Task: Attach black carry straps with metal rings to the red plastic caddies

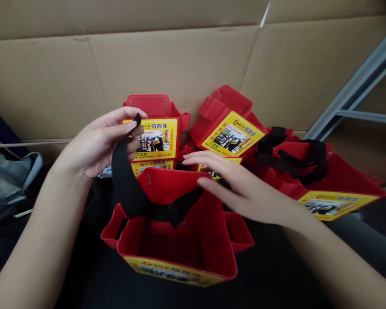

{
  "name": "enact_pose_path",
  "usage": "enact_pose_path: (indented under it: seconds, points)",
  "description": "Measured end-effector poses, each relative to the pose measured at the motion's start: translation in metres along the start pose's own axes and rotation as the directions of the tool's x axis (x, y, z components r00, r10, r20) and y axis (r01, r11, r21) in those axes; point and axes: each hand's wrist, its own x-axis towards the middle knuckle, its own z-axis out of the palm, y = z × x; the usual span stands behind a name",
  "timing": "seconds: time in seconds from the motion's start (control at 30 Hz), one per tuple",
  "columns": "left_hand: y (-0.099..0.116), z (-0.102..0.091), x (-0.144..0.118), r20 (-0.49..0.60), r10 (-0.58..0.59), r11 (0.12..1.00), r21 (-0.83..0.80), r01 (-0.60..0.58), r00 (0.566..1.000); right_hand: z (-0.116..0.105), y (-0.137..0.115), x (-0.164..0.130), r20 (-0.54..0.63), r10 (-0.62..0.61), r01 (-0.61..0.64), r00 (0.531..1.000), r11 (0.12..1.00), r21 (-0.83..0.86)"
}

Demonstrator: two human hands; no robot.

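L hand [99, 143] is pinching strap [128, 189] end above front box [176, 240]; R hand [241, 184], fingers flat and open, is steadying the rim. Best keeping strap flat, untwisted, w/ box braced.

Glossy red plastic box [180, 240], matt black woven strap [131, 189], rough cardboard wall [180, 56].
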Motion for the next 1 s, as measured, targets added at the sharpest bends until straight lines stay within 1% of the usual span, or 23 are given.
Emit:
enact_pose_path:
  seconds: [0.03, 0.07, 0.1, 0.13, 0.17, 0.23, 0.27, 0.3, 0.33, 0.37, 0.43, 0.47, 0.5, 0.53, 0.6, 0.67, 0.73, 0.8, 0.87, 0.9, 0.97, 1.0]
  points:
    - [-0.002, 0.0, 0.0, 0.013, 0.01, 0.999, 0.045, -0.01, 1.0, -0.003, 0.004, 0.0, 0.013, 0.048, -0.049, 0.999, 0.997, 0.06]
    - [-0.004, 0.001, 0.0, 0.029, 0.018, 0.993, 0.12, -0.022, 0.999, -0.008, 0.008, -0.001, 0.06, 0.091, -0.097, 0.994, 0.989, 0.115]
    - [-0.006, 0.002, 0.001, 0.049, 0.032, 0.973, 0.226, -0.042, 0.998, -0.012, 0.014, -0.001, 0.125, 0.118, -0.137, 0.985, 0.978, 0.156]
    - [-0.008, 0.004, 0.002, 0.068, 0.049, 0.933, 0.352, -0.07, 0.996, -0.016, 0.02, -0.002, 0.192, 0.132, -0.167, 0.973, 0.969, 0.181]
    - [-0.011, 0.006, 0.003, 0.093, 0.075, 0.869, 0.482, -0.111, 0.993, -0.02, 0.026, -0.002, 0.24, 0.132, -0.183, 0.962, 0.962, 0.201]
    - [-0.016, 0.012, 0.006, 0.175, 0.114, 0.693, 0.691, -0.205, 0.978, -0.024, 0.036, -0.002, 0.272, 0.135, -0.205, 0.953, 0.947, 0.248]
    - [-0.018, 0.015, 0.008, 0.223, 0.116, 0.612, 0.752, -0.247, 0.968, -0.025, 0.04, -0.003, 0.267, 0.14, -0.216, 0.953, 0.935, 0.28]
    - [-0.02, 0.017, 0.009, 0.267, 0.107, 0.553, 0.784, -0.281, 0.958, -0.025, 0.043, -0.003, 0.264, 0.141, -0.224, 0.954, 0.922, 0.317]
    - [-0.022, 0.019, 0.011, 0.301, 0.091, 0.52, 0.798, -0.303, 0.949, -0.024, 0.046, -0.003, 0.272, 0.138, -0.234, 0.952, 0.903, 0.36]
    - [-0.024, 0.019, 0.012, 0.322, 0.071, 0.506, 0.804, -0.312, 0.944, -0.023, 0.047, -0.004, 0.293, 0.125, -0.243, 0.948, 0.878, 0.411]
    - [-0.026, 0.019, 0.015, 0.338, 0.057, 0.508, 0.8, -0.319, 0.939, -0.021, 0.049, -0.004, 0.371, 0.076, -0.272, 0.926, 0.815, 0.511]
    - [-0.028, 0.019, 0.015, 0.346, 0.068, 0.515, 0.791, -0.33, 0.936, -0.02, 0.049, -0.004, 0.407, 0.051, -0.287, 0.912, 0.788, 0.545]
    - [-0.029, 0.018, 0.016, 0.356, 0.087, 0.525, 0.777, -0.346, 0.931, -0.019, 0.049, -0.004, 0.431, 0.04, -0.3, 0.901, 0.777, 0.554]
    - [-0.03, 0.017, 0.017, 0.369, 0.105, 0.541, 0.758, -0.364, 0.924, -0.019, 0.048, -0.003, 0.438, 0.051, -0.305, 0.897, 0.789, 0.533]
    - [-0.033, 0.015, 0.018, 0.402, 0.121, 0.596, 0.702, -0.39, 0.908, -0.019, 0.046, 0.0, 0.399, 0.113, -0.289, 0.91, 0.863, 0.415]
    - [-0.034, 0.015, 0.018, 0.417, 0.112, 0.654, 0.653, -0.383, 0.902, -0.022, 0.048, 0.002, 0.335, 0.179, -0.264, 0.925, 0.937, 0.23]
    - [-0.036, 0.015, 0.018, 0.408, 0.105, 0.681, 0.635, -0.365, 0.907, -0.028, 0.054, 0.001, 0.277, 0.252, -0.275, 0.927, 0.96, 0.047]
    - [-0.037, 0.015, 0.018, 0.392, 0.109, 0.68, 0.641, -0.356, 0.914, -0.034, 0.062, -0.001, 0.242, 0.318, -0.307, 0.917, 0.948, -0.081]
    - [-0.038, 0.015, 0.018, 0.39, 0.116, 0.677, 0.642, -0.36, 0.914, -0.037, 0.066, -0.005, 0.251, 0.348, -0.319, 0.903, 0.936, -0.15]
    - [-0.038, 0.015, 0.017, 0.392, 0.124, 0.669, 0.645, -0.368, 0.912, -0.039, 0.066, -0.006, 0.272, 0.341, -0.307, 0.9, 0.938, -0.16]
    - [-0.037, 0.014, 0.017, 0.385, 0.175, 0.628, 0.665, -0.404, 0.906, -0.04, 0.061, -0.007, 0.302, 0.295, -0.261, 0.907, 0.954, -0.147]
    - [-0.036, 0.014, 0.016, 0.375, 0.222, 0.6, 0.676, -0.429, 0.9, -0.04, 0.055, -0.007, 0.295, 0.264, -0.235, 0.919, 0.963, -0.13]
